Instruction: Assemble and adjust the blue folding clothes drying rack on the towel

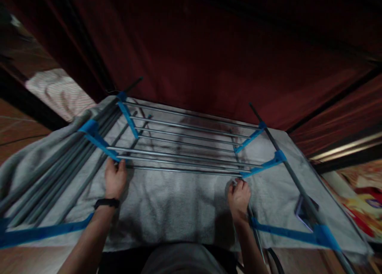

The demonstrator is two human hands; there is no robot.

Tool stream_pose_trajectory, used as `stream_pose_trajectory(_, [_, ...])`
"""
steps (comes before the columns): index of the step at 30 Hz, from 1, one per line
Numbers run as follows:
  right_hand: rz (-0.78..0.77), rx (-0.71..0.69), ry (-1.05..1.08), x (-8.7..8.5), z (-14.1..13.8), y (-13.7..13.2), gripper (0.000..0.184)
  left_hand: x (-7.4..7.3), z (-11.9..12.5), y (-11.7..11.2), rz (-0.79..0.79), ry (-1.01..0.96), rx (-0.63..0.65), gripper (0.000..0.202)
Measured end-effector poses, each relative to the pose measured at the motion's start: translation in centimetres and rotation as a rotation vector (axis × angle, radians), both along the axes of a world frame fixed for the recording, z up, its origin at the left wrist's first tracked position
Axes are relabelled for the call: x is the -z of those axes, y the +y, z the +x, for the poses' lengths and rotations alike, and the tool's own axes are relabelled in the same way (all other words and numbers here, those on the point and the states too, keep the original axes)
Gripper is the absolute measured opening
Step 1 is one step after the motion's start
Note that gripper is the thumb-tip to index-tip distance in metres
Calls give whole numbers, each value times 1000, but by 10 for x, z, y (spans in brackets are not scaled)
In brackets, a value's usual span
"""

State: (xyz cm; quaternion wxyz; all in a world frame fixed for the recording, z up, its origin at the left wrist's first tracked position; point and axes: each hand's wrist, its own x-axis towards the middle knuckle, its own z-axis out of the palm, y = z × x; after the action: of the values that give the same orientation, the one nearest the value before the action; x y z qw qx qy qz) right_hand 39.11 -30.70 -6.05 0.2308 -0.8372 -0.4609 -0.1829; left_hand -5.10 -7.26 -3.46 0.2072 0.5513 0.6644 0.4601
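A rack frame of grey metal tubes and blue plastic brackets rests on a pale grey cloth (173, 202). Several thin metal rods (179, 156) run crosswise between its left and right sides. My left hand (115, 178), with a dark band on the wrist, is closed on the lower end of a blue bracket (100, 142) on the left. On the other side, my right hand (239, 194) has its fingers curled round a tube just below the lower end of the right blue bracket (262, 166). The fingertips are partly hidden there.
Several loose grey tubes (64, 174) lie along the left side. A phone (305, 211) is on the cloth, under the right upright tube (294, 174). Dark red fabric (193, 67) hangs behind. Further blue brackets (286, 230) stand near my forearms.
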Motion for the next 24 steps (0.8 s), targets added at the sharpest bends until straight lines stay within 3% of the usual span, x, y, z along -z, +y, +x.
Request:
stream_pose_trajectory(3, [-45,-255,17,9,-22,12,39,0,-2,-9,35,-106,83,52])
stream_pose_trajectory(5, [-29,-359,19,13,-33,26,40,3,-5,-13,43,-76,126,59])
stream_pose_trajectory(10, [-78,-557,23,11,-42,60,34,9,-11,-13,9,115,87,36])
stream_pose_trajectory(14, [-64,-607,19,13,-35,70,32,6,-8,-11,-17,148,29,19])
stream_pose_trajectory(24, [-41,-623,118,21,-29,70,35,8,1,-11,5,144,-27,13])
